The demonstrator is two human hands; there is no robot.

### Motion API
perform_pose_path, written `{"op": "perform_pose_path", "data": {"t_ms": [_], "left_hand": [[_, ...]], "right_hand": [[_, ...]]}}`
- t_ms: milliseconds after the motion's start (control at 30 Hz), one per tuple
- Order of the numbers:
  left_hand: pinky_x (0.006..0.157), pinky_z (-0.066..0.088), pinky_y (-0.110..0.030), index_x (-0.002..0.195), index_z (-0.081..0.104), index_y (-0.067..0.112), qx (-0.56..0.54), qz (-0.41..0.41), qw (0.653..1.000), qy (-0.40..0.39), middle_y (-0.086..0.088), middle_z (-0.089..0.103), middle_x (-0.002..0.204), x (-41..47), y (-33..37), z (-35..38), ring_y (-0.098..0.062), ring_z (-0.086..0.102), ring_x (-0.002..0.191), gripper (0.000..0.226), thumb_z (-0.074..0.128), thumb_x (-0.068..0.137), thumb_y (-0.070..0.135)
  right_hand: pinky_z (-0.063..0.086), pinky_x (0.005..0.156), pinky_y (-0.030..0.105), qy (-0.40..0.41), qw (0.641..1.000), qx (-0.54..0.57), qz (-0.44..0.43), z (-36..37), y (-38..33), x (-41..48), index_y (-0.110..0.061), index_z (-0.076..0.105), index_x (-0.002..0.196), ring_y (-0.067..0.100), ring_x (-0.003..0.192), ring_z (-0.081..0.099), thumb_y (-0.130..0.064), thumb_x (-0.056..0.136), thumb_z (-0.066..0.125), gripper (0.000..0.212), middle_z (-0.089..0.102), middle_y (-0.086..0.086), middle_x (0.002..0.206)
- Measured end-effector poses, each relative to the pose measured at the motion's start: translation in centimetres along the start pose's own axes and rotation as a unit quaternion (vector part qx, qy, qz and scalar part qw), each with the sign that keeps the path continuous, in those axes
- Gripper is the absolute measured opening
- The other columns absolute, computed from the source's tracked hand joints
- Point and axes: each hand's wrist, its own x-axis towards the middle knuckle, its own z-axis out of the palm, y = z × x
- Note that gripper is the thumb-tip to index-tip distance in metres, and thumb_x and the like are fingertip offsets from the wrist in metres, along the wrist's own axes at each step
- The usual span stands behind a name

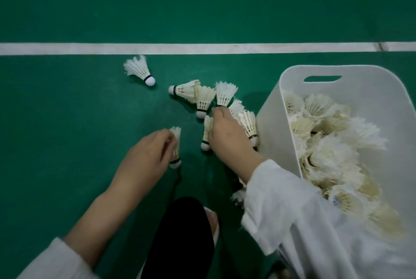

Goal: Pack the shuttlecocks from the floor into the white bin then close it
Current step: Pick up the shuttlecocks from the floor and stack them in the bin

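Several white feather shuttlecocks lie on the green floor left of the white bin (276,125). One lone shuttlecock (139,70) lies apart at the upper left. My left hand (146,157) pinches a shuttlecock (175,148) by its feathers, cork end down. My right hand (227,134) reaches into the cluster and pinches the base of an upright shuttlecock (225,94); others lie around and partly under the hand. The bin has no lid on it and holds a heap of several shuttlecocks (331,143).
A white court line (180,48) crosses the floor beyond the shuttlecocks. My black-clad knee (180,238) is at the bottom centre. My white sleeve (304,222) hangs over the bin's near edge. A handle slot (322,78) pierces the bin's far wall.
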Motion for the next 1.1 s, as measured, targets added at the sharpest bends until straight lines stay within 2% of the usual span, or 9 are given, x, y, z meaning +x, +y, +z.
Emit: {"op": "perform_pose_path", "data": {"t_ms": [100,233,300,367,433,500,700,900,1100], "left_hand": [[0.06,0.035,-0.03,0.089,0.056,0.014,0.011,-0.039,0.999,-0.013,0.006,0.052,0.076,-0.1,-0.4,0.0,-0.022,0.052,0.073,0.021,0.049,0.092,0.033],[0.061,0.04,-0.033,0.107,0.054,0.024,0.089,-0.051,0.995,-0.014,0.003,0.065,0.084,1.0,0.4,-0.7,-0.027,0.063,0.081,0.03,0.039,0.093,0.045],[0.061,0.044,-0.034,0.127,0.044,0.03,0.151,-0.007,0.988,-0.021,-0.002,0.069,0.093,2.9,0.2,-0.4,-0.029,0.065,0.082,0.033,0.039,0.096,0.037],[0.057,0.039,-0.032,0.141,0.021,0.039,0.223,0.027,0.972,-0.066,-0.003,0.065,0.098,5.7,-0.1,0.0,-0.029,0.064,0.083,0.054,0.041,0.095,0.022],[0.056,0.034,-0.031,0.144,0.005,0.042,0.285,0.046,0.951,-0.111,-0.004,0.059,0.098,8.4,0.1,0.3,-0.029,0.062,0.085,0.074,0.041,0.089,0.008],[0.056,0.034,-0.032,0.145,0.005,0.039,0.329,0.066,0.933,-0.129,-0.007,0.059,0.099,10.7,0.6,0.6,-0.029,0.062,0.085,0.078,0.041,0.087,0.001],[0.058,0.037,-0.035,0.139,0.02,0.019,0.352,0.04,0.925,-0.135,-0.015,0.057,0.116,13.2,0.7,2.0,-0.034,0.062,0.092,0.063,0.047,0.087,-0.001],[0.058,0.039,-0.035,0.143,0.018,0.02,0.327,0.028,0.939,-0.105,-0.014,0.058,0.114,13.2,-1.5,2.8,-0.033,0.063,0.09,0.064,0.045,0.088,0.003],[0.056,0.04,-0.031,0.103,0.052,0.017,0.257,0.012,0.966,-0.025,-0.005,0.062,0.095,10.8,-1.0,0.7,-0.03,0.062,0.078,0.015,0.048,0.094,0.028]], "right_hand": [[0.038,0.095,0.034,-0.041,0.997,0.035,0.05,1.7,0.2,1.9,-0.006,0.028,0.139,0.033,0.121,0.048,0.0,0.087,0.05,0.056,0.038,0.015,0.137],[0.041,0.084,0.033,-0.017,0.998,0.045,0.051,2.3,0.6,1.8,-0.006,0.051,0.119,0.033,0.107,0.055,-0.004,0.086,0.052,0.033,0.053,0.016,0.119],[0.039,0.075,0.032,0.015,0.997,0.069,0.044,1.6,0.6,1.3,-0.003,0.059,0.106,0.033,0.099,0.056,-0.009,0.088,0.051,0.02,0.058,0.016,0.108],[0.033,0.066,0.028,0.046,0.993,0.099,0.041,0.5,0.5,0.7,-0.004,0.061,0.092,0.03,0.089,0.056,-0.011,0.087,0.052,0.013,0.06,0.014,0.097],[0.031,0.065,0.026,0.058,0.991,0.119,0.037,-0.4,0.4,0.2,-0.008,0.061,0.086,0.027,0.084,0.056,-0.012,0.086,0.053,0.009,0.06,0.012,0.093],[0.03,0.065,0.025,0.064,0.989,0.126,0.033,-1.2,0.3,-0.3,-0.01,0.061,0.086,0.025,0.082,0.055,-0.013,0.087,0.053,0.009,0.058,0.008,0.092],[0.021,0.059,0.022,0.081,0.986,0.143,0.013,-2.6,0.2,-0.8,-0.01,0.061,0.09,0.016,0.081,0.048,-0.016,0.088,0.055,0.008,0.051,0.001,0.092],[0.033,0.069,0.026,0.078,0.987,0.14,0.007,-3.0,0.2,-0.8,-0.012,0.063,0.092,0.02,0.089,0.054,-0.018,0.089,0.053,0.012,0.058,0.004,0.099],[0.037,0.071,0.025,0.096,0.984,0.15,-0.001,-3.5,0.6,-1.2,-0.013,0.062,0.091,0.016,0.087,0.053,-0.022,0.091,0.052,0.013,0.057,0.001,0.097]]}}
